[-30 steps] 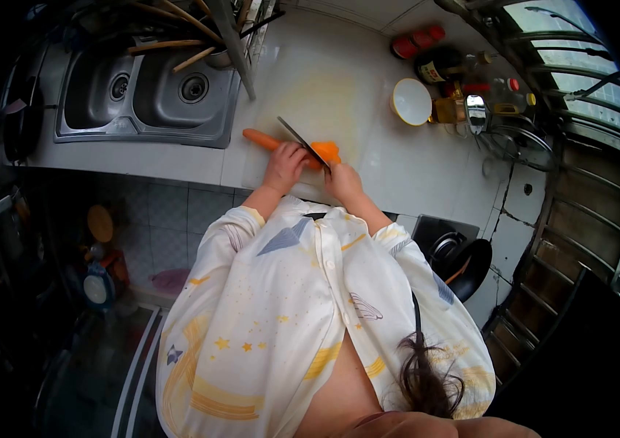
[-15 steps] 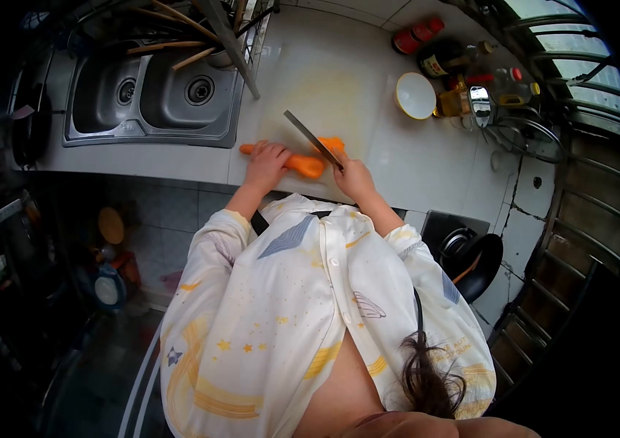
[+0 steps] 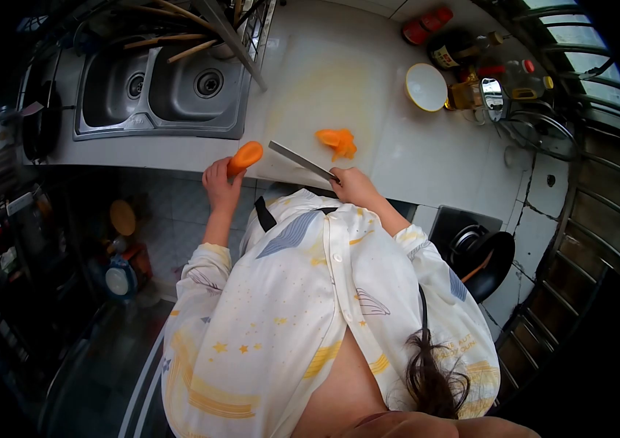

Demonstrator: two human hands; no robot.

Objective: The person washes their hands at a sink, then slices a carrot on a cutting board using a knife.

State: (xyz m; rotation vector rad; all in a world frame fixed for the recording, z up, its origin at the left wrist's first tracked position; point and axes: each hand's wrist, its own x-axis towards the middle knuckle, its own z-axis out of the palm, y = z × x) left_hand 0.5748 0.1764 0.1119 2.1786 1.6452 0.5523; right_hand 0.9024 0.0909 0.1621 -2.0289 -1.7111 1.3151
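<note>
The knife (image 3: 299, 160) has a smooth grey metal blade with a dull sheen. The carrot (image 3: 247, 155) looks smooth, slightly shiny on its upper face; the orange pieces (image 3: 339, 142) look moist and uneven. Pale and smooth, the board (image 3: 317, 95) seems to be plastic, stained yellowish. Around it, the counter (image 3: 412, 171) is white and glossy. At far left, the sink (image 3: 164, 132) is satin-bright metal, and the sticks (image 3: 193, 51) beyond look like bare wood. At far right, the bowl (image 3: 426, 87) is glossy white. The shirt (image 3: 288, 292) is smooth cloth with a silky sheen.
</note>
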